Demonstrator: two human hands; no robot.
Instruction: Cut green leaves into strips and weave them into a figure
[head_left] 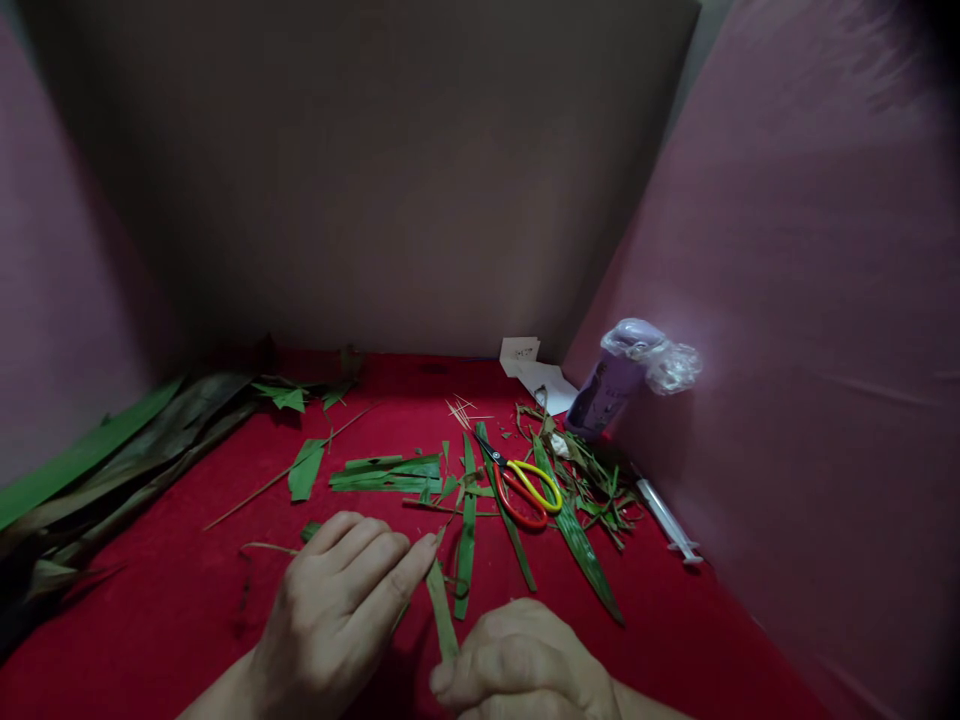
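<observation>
Between my two hands runs a narrow green leaf strip (442,612). My left hand (337,600) has its fingers pressed together at the strip's upper end. Lower down, my right hand (529,665) is closed round the other end, thumb on the strip. Part of the strip is hidden under my fingers. Just beyond lie a long cut leaf strip (466,540) and a pair of scissors (529,492) with one red and one yellow handle. A flat stack of cut leaf pieces (386,474) rests beyond my left hand.
Long leaves (150,440) pile up at the left wall. On the right are leaf scraps (600,485), a syringe (666,520) and a purple bottle (611,385) topped with clear plastic. Toothpicks (466,411) and white paper (546,385) lie farther back on the red cloth (187,610).
</observation>
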